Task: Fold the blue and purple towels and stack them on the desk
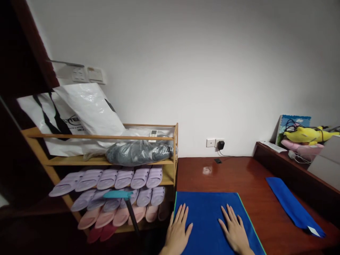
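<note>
The red-brown desk runs out of view, and the green-edged blue cloth spread on it is cut off at its near end, so I can't see how far it reaches; a narrow blue fabric strip lies to its right. The left hand and right hand rest flat on the cloth, fingers spread, gripping nothing, while the strip's white tag is too small to read.

1 head-worn view | faces white wall, angled down | near, above tabletop, left hand, right hand
</note>
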Demonstrator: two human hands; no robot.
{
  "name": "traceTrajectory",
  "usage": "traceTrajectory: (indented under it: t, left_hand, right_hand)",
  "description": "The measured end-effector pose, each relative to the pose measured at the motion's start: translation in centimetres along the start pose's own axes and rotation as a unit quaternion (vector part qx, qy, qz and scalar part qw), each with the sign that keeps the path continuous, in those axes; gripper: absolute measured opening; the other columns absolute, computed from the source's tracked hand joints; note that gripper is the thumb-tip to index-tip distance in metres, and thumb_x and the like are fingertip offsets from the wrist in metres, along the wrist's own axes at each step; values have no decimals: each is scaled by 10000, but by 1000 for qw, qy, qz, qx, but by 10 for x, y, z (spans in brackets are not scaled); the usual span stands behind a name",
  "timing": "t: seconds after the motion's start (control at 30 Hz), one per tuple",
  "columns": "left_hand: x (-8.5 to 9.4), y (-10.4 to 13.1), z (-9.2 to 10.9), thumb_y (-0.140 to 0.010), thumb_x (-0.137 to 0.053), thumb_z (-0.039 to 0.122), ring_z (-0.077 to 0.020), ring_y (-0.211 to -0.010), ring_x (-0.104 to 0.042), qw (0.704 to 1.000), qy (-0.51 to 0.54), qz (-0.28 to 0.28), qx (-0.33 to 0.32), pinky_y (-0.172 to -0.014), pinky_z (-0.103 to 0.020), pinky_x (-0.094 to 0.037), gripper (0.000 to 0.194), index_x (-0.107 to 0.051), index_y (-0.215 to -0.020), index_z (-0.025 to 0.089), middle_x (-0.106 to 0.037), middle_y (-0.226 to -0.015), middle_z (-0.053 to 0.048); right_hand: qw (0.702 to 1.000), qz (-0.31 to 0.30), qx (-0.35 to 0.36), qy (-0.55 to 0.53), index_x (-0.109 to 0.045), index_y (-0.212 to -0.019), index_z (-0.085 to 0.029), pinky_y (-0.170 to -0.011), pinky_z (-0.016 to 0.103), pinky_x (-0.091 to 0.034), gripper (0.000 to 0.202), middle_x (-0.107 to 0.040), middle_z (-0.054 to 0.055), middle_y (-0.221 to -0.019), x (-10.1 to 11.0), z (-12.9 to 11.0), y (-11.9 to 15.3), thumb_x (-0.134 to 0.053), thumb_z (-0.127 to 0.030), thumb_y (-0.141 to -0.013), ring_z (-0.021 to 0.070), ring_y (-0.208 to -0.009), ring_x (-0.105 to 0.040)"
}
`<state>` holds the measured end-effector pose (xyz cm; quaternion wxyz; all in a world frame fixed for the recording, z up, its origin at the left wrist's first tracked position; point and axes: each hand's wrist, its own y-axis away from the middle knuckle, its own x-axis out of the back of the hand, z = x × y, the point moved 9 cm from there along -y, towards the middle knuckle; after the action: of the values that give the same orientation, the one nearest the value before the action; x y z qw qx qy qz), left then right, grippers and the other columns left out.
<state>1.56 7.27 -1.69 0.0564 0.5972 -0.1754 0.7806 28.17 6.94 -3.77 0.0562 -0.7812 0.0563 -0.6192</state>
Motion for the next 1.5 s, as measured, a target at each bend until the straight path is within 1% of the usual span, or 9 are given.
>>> traceTrajectory:
  t: [0.13,0.27,0.47,0.57,0.97,1.1,1.2,1.33,1.5]
  left_hand:
    - [10,-27,0,-926,-253,481,-245,-1371,-232,1000,-25,4,15,-1094,-521,-246,563,-199,-1429,234,-234,-1497,-51]
    - [29,-34,28,-933,-269,366,-250,-1382,-194,997,-46,62,-3,-1111,-527,-200,525,-208,-1430,207,-226,-1503,-72]
    - [8,5,59,-932,-241,467,-258,-1379,-206,999,16,1,-49,-1099,-531,-229,561,-76,-1439,292,-189,-1513,-20]
    - [5,20,46,-930,-257,476,-266,-1375,-218,998,42,-27,-36,-1102,-545,-211,548,-73,-1428,340,-182,-1511,6]
    - [12,33,29,-920,-300,479,-256,-1376,-219,996,65,-41,-43,-1114,-515,-194,560,-84,-1427,374,-169,-1513,35]
    - [2,18,34,-887,-363,473,-293,-1369,-230,996,70,-46,-6,-1102,-556,-192,562,-240,-1416,329,-229,-1501,-9]
    - [5,-14,57,-884,-343,435,-286,-1382,-186,997,69,-16,-4,-1119,-547,-151,566,-283,-1416,250,-226,-1503,-45]
    - [2,-53,60,-892,-315,426,-275,-1387,-162,998,57,-25,24,-1117,-560,-134,578,-262,-1425,209,-213,-1506,-73]
    - [-2,-55,23,-896,-277,530,-237,-1392,-138,995,82,-49,-22,-1130,-523,-124,593,-261,-1423,258,-196,-1512,-44]
  right_hand:
    - [999,-32,7,8,-252,-1414,-310,-1108,474,-205,625,-222,31,-1505,9,-1,-35,-223,-625,-876,198,-1385,-163]
    - [999,-23,-14,21,-278,-1415,-234,-1109,478,-190,638,-202,86,-1508,19,-27,-53,-260,-591,-888,225,-1388,-149]
    - [994,-27,93,-44,-214,-1424,-330,-1101,483,-222,584,-201,16,-1507,5,-91,3,-238,-579,-896,219,-1383,-178]
    - [995,-35,83,-48,-196,-1423,-354,-1107,488,-215,577,-205,-10,-1504,3,-71,27,-246,-579,-894,214,-1380,-193]
    - [1000,9,-21,5,-259,-1415,-349,-1088,490,-253,605,-281,-33,-1486,6,111,47,-299,-589,-861,210,-1376,-213]
    - [998,32,-41,37,-426,-1348,-250,-1097,512,-202,672,-270,38,-1492,24,98,30,-304,-655,-827,244,-1382,-193]
    - [999,39,-19,17,-377,-1380,-222,-1103,493,-194,689,-220,63,-1507,37,44,-1,-267,-645,-848,232,-1388,-171]
    - [998,-32,26,-51,-299,-1412,-264,-1104,457,-212,637,-239,44,-1504,17,-18,-33,-222,-606,-881,197,-1383,-187]
    - [982,22,-51,-181,-449,-1332,-264,-1129,484,-133,709,-349,50,-1458,7,26,-44,-345,-707,-790,234,-1369,-231]
